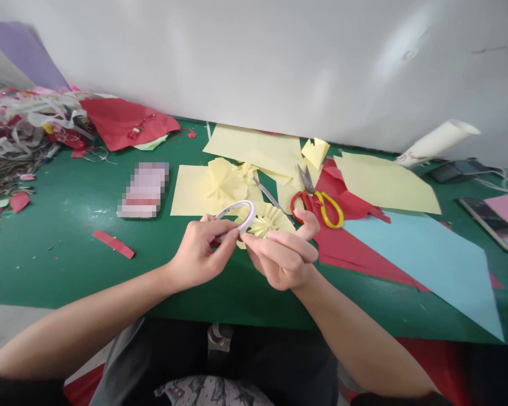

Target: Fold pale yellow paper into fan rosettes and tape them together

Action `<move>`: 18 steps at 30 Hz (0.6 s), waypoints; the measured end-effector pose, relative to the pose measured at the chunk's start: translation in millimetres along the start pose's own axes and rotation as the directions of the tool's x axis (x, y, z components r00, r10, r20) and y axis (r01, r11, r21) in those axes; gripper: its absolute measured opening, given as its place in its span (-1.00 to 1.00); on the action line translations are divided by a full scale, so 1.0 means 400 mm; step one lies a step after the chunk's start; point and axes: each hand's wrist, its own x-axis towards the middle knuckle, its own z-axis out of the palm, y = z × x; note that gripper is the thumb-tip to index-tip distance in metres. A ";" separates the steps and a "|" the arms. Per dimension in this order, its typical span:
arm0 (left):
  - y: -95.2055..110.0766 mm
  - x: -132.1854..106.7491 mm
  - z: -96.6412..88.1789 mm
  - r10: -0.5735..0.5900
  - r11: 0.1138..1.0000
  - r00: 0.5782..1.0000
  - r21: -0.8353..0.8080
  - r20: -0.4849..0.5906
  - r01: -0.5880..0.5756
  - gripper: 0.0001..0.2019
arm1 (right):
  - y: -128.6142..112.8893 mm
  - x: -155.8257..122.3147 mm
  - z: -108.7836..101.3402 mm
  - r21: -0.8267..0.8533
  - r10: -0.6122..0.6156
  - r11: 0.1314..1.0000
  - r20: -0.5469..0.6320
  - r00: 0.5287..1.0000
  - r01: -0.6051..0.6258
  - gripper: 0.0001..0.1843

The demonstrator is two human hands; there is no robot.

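A roll of white tape is gripped between the thumb and fingers of my left hand, held up over the table's front half. My right hand meets it at the roll's lower right edge, thumb and index finger pinched there; whatever they pinch is too small to make out. Just behind the hands lies a pleated yellow paper rosette, partly covered by the roll and fingers. Another folded yellow paper fan rests behind the roll. Scissors with red and yellow handles lie beyond my right hand.
On the green table a slim metal blade-like tool lies near the scissors. Red paper, a light blue sheet and yellow sheets spread rightward. A phone sits far right. Scraps heap at left.
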 end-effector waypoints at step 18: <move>-0.045 0.037 -0.021 -0.325 0.607 0.914 -0.688 0.241 0.397 -0.74 | -0.012 0.021 -0.026 0.109 0.051 0.993 -0.137 0.989 -0.036 -0.74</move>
